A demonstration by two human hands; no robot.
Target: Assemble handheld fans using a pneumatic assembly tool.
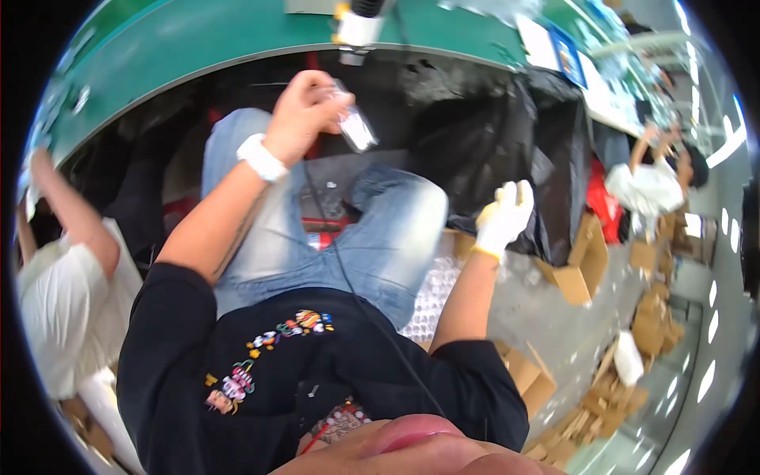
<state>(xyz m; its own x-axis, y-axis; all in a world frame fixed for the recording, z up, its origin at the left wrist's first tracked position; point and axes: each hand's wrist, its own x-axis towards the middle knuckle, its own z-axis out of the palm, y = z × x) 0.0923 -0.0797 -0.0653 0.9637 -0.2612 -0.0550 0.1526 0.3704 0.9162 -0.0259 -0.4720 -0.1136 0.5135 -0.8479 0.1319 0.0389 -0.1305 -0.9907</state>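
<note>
In front of the green surface, holding a clear plastic-looking item in the curled left hand, with the gloved right hand partly open, apparently empty, near black plastic sheeting; best pinched lightly, steadied from both sides.

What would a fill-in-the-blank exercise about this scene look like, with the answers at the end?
1. The left hand is bare, while the right hand wears a white ____.
2. The small shiny object is held in the ____ hand.
3. The band around the left wrist is coloured ____.
4. The long worktop across the top of the view is coloured ____.

Missing words: glove; left; white; green.
</note>
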